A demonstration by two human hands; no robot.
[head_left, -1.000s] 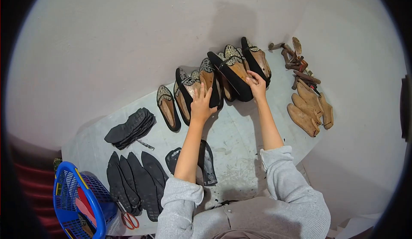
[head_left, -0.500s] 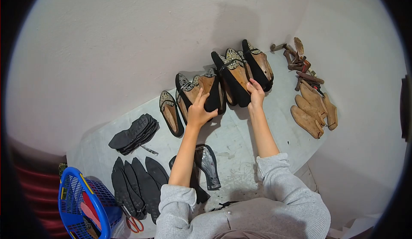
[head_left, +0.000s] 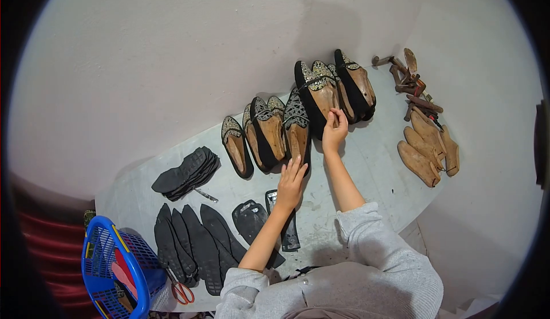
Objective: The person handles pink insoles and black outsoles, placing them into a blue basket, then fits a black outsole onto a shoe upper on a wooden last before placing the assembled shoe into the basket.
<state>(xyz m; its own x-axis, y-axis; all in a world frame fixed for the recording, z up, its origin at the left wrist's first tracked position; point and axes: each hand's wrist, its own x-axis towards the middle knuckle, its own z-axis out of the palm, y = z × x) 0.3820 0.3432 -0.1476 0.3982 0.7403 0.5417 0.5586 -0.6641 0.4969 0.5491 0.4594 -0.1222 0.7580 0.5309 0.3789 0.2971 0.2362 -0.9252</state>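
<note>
My left hand [head_left: 290, 186] lies with fingers stretched out against the heel end of a black shoe [head_left: 295, 112] with a silver-patterned toe and a wooden last inside. To its right, my right hand [head_left: 335, 134] has its fingers drawn together at the back of a gold-patterned shoe [head_left: 310, 80], which also has a last in it; the exact contact is partly hidden. Several more shoes lean toward the wall, among them a shoe on the far left [head_left: 235, 149], a silver-toed shoe [head_left: 268, 125] and a shoe on the far right [head_left: 356, 84].
Black soles [head_left: 204, 247] and a stack of black pieces [head_left: 188, 173] lie left on the white table [head_left: 344, 227]. A blue basket [head_left: 150, 261] and orange-handled scissors [head_left: 182, 291] are front left. Wooden lasts [head_left: 421, 157] and hammers [head_left: 408, 84] lie right.
The silver-toed shoe near my left hand now rests upright in the row, and that hand has drawn back to its heel. My right hand and its shoe's heel have shifted left.
</note>
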